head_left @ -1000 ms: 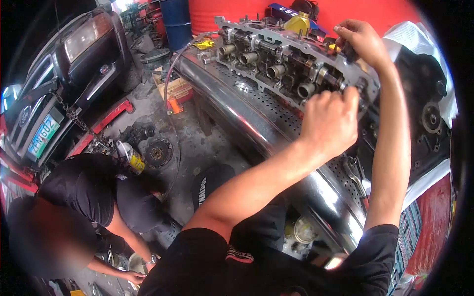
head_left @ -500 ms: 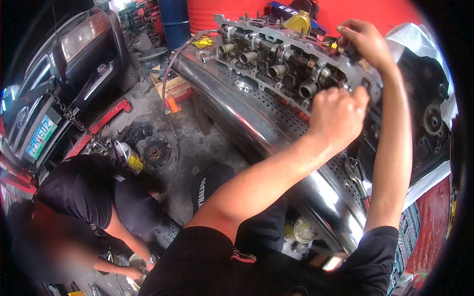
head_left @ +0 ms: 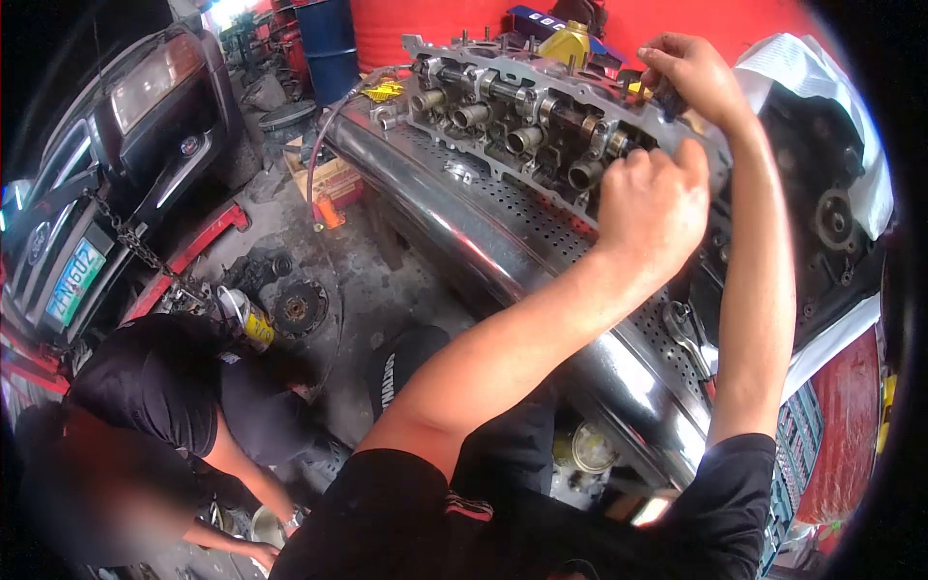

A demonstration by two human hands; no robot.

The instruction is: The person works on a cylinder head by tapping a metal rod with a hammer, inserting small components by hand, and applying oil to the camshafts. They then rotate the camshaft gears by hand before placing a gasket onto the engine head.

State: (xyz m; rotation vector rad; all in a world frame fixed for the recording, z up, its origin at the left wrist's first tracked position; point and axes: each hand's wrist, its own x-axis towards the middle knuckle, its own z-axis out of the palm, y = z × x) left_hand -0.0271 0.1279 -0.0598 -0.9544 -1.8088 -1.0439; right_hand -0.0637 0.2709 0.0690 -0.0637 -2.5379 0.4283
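The silver cylinder head [head_left: 541, 70], with its camshafts and round ports, rests on a perforated metal bench top [head_left: 522, 208]. My left hand [head_left: 655, 205] is closed in a fist at the near right end of the head; whatever it grips is hidden. Beyond it, my right hand [head_left: 694, 79] has curled fingers around a small dark part or tool at the head's far right end, too hidden to name. A ratchet-like tool [head_left: 688, 333] lies on the bench below the hands.
A dark engine block [head_left: 822, 251] on white sheeting [head_left: 865, 184] is at right. Behind the head stands a yellow bottle [head_left: 568, 43]. A co-worker [head_left: 145, 387] crouches lower left, near a vehicle [head_left: 145, 126]. Clutch-like disc [head_left: 300, 307] on the floor; socket tray [head_left: 795, 449] lower right.
The view has shifted slightly, so the bench and head sit a little further left. My left hand stays at the head, its wrist slightly turned. My right hand remains at the far end.
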